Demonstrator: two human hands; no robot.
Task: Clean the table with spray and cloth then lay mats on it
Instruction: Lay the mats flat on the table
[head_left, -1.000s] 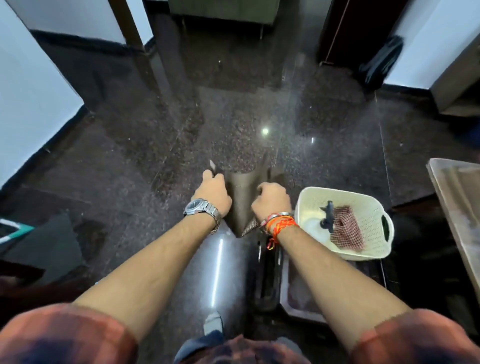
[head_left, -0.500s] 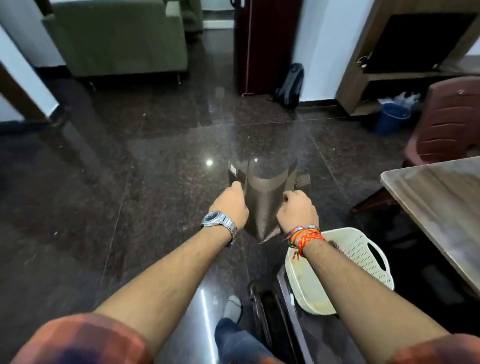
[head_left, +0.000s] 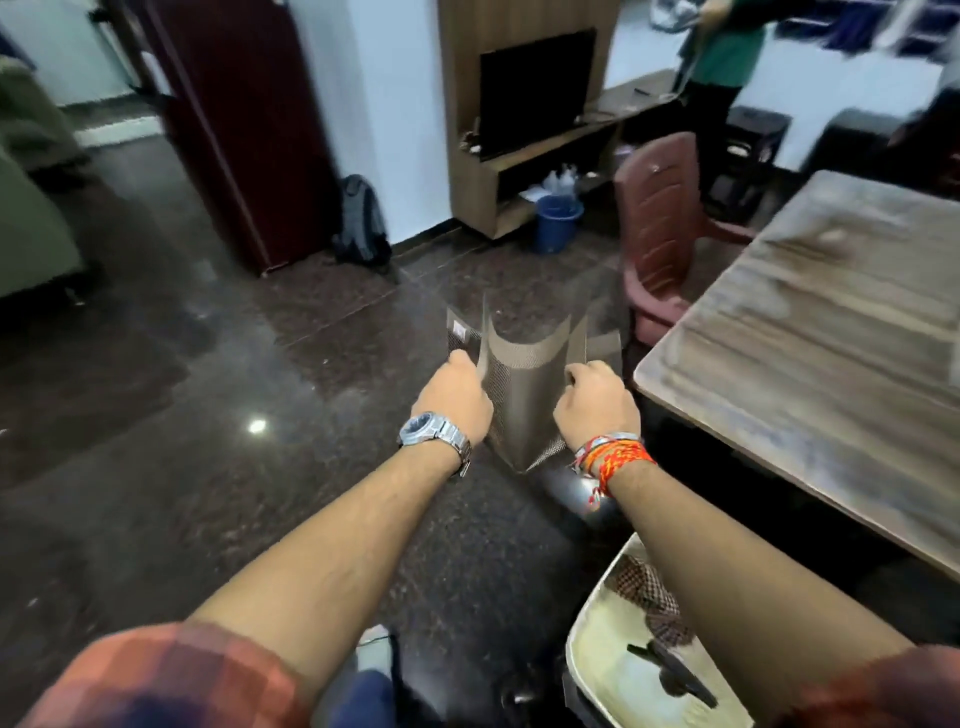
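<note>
Brown woven mats (head_left: 522, 384) sag in a U shape between my two fists, held out in front of me above the dark floor. My left hand (head_left: 457, 397), with a steel watch at the wrist, grips their left edge. My right hand (head_left: 597, 408), with orange threads at the wrist, grips their right edge. The wooden table (head_left: 810, 332) stands to the right, its near corner just right of my right hand. At the bottom right, a cream basket (head_left: 613, 675) holds a checked cloth (head_left: 649, 587) and a spray bottle with a black trigger (head_left: 670, 670).
A maroon plastic chair (head_left: 660, 218) is at the table's far-left side. Beyond it are a TV unit (head_left: 535, 119) with a blue bucket (head_left: 558, 221), a backpack (head_left: 361, 221) by the wall, a maroon cabinet (head_left: 234, 119). A person in green (head_left: 722, 62) stands far right.
My view has swung right and up: the table now fills the right side and the basket has slid to the bottom right. Both hands keep the mats, now closer to the table corner.
</note>
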